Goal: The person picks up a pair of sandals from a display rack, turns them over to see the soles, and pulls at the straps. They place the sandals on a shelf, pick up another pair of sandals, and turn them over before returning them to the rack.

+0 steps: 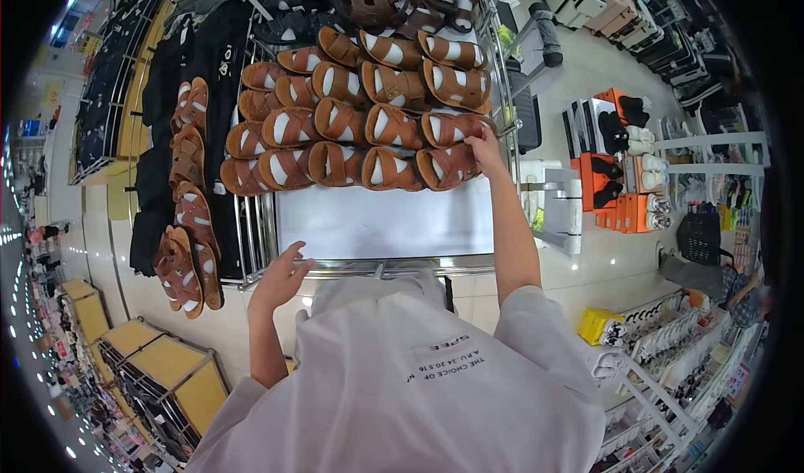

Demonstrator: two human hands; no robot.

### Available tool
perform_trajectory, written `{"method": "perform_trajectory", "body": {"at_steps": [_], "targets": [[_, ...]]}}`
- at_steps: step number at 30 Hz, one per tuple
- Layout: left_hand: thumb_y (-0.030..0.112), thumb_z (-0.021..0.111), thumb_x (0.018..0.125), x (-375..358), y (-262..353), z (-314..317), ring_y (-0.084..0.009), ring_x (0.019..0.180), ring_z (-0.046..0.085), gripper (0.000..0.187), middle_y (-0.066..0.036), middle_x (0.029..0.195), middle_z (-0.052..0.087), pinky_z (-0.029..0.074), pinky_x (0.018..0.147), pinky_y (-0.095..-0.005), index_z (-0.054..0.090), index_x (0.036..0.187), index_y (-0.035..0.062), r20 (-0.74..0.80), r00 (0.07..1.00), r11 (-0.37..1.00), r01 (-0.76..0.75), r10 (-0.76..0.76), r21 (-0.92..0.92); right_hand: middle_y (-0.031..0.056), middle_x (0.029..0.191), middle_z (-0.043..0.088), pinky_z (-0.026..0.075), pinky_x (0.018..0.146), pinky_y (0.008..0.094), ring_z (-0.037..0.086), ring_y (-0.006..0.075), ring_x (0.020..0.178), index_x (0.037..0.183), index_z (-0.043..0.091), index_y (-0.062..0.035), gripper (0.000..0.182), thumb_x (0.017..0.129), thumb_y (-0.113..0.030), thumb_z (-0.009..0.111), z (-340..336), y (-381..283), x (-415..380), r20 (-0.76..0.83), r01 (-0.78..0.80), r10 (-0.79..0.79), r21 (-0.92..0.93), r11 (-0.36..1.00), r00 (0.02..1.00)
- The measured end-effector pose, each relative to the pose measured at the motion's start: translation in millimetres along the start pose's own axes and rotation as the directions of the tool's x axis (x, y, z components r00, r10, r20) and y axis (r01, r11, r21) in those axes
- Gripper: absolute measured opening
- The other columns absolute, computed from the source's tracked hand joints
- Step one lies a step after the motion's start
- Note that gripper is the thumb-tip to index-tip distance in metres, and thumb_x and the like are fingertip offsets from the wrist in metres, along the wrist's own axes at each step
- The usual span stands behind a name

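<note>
Display tabletop [385, 222], steel, tilted; upper part packed w/ rows of brown sandals, lower part bare.
End sandal [448, 166], front row, far rt: long axis runs roughly L–R, slight tilt; toe direction can't tell.
R hand [484, 148] touching it, reached far fwd, grip curled over sandal's rt end.
L hand [280, 276] at near rail, grip spread, empty, well apart from sandal. R hand far nearer.
</note>
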State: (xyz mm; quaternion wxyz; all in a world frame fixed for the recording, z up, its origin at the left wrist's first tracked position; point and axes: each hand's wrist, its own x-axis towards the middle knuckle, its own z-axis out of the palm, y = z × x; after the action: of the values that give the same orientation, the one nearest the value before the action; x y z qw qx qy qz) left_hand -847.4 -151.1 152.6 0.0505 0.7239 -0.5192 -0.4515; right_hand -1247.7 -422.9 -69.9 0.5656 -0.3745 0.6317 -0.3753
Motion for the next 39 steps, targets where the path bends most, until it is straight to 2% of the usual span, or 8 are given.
{"method": "perform_trajectory", "body": {"at_steps": [8,15,21,25,26,29,33,39], "targets": [[0.029,0.057,0.094,11.2,27.3,7.8,-0.0261,0.085,0.064,0.043,-0.018,0.102,0.064,0.050,0.077,-0.0346,0.051,0.126,0.0020,-0.021,0.995,0.994,-0.096,0.095,-0.051,0.0017,0.079,0.060,0.045,0.062,0.0231,0.056,0.0094,0.071,0.115,0.053,-0.0006,0.040,0.076,0.002,0.062,-1.0,-51.1,-56.3,-0.001,0.077,-0.079,0.173,0.982,0.997],[0.025,0.056,0.095,47.7,74.6,-9.2,-0.0213,0.095,0.061,0.037,-0.013,0.110,0.063,0.049,0.083,-0.0325,0.053,0.125,0.0021,-0.159,0.928,0.925,-0.357,0.336,-0.131,-0.0012,0.070,0.052,0.041,0.057,0.0226,0.051,0.0071,0.063,0.097,0.060,-0.0055,0.027,0.072,0.005,0.059,-7.8,-148.0,-150.8,0.328,0.414,-0.336,-0.208,0.886,0.883],[0.033,0.050,0.097,84.7,120.5,-24.2,-0.0188,0.116,0.053,0.047,-0.010,0.126,0.056,0.042,0.098,-0.0327,0.048,0.131,0.0009,-0.126,0.914,0.643,-0.363,0.385,-0.674,0.0079,0.070,0.053,0.042,0.062,0.0344,0.053,0.0252,0.064,0.080,0.062,-0.0093,0.024,0.060,0.002,0.059,14.3,-204.6,-210.6,0.756,0.912,-0.540,-0.184,0.367,0.370],[0.042,0.044,0.097,91.6,111.5,-26.2,-0.0199,0.117,0.053,0.054,-0.011,0.126,0.056,0.043,0.100,-0.0332,0.047,0.134,0.0020,0.184,0.839,0.461,-0.088,0.513,-0.883,0.0102,0.080,0.060,0.043,0.082,0.0398,0.058,0.0287,0.082,0.081,0.064,-0.0074,0.021,0.061,-0.001,0.063,34.7,-220.1,-243.3,0.920,0.956,-0.301,-0.183,0.231,0.249],[0.046,0.044,0.097,89.6,107.5,-26.9,-0.0211,0.116,0.053,0.058,-0.012,0.126,0.056,0.043,0.100,-0.0334,0.046,0.135,0.0022,0.314,0.825,0.449,0.083,0.470,-0.890,0.0100,0.081,0.060,0.042,0.085,0.0398,0.058,0.0287,0.082,0.081,0.065,-0.0081,0.021,0.062,-0.001,0.064,38.7,-219.5,-249.8,0.934,0.960,-0.271,-0.176,0.218,0.233],[0.049,0.048,0.094,73.0,104.8,-18.9,-0.0257,0.118,0.054,0.067,-0.017,0.130,0.052,0.047,0.097,-0.0377,0.035,0.144,0.0064,0.336,0.888,0.654,0.055,0.313,-0.755,0.0088,0.084,0.058,0.039,0.093,0.0396,0.057,0.0275,0.086,0.081,0.066,-0.0092,0.020,0.063,-0.002,0.064,48.5,-213.7,-265.1,0.958,0.981,-0.232,-0.139,0.134,0.167],[0.046,0.051,0.094,50.6,89.0,-7.8,-0.0255,0.118,0.054,0.067,-0.018,0.134,0.049,0.050,0.094,-0.0363,0.033,0.145,0.0076,0.326,0.936,0.526,0.211,0.135,-0.824,0.0078,0.084,0.056,0.038,0.094,0.0379,0.056,0.0255,0.086,0.081,0.067,-0.0088,0.019,0.064,-0.002,0.066,56.7,-194.8,-279.0,0.947,0.990,-0.291,-0.122,0.069,0.137],[0.026,0.055,0.097,11.7,96.7,4.4,-0.0164,0.105,0.057,0.046,-0.013,0.115,0.058,0.048,0.088,-0.0295,0.040,0.133,0.0013,0.080,0.986,0.612,-0.027,0.148,-0.791,0.0075,0.084,0.052,0.042,0.089,0.0360,0.054,0.0265,0.084,0.082,0.065,-0.0069,0.021,0.062,-0.003,0.067,59.0,-186.5,-279.9,0.917,0.986,-0.391,-0.008,0.168,0.074]]}}
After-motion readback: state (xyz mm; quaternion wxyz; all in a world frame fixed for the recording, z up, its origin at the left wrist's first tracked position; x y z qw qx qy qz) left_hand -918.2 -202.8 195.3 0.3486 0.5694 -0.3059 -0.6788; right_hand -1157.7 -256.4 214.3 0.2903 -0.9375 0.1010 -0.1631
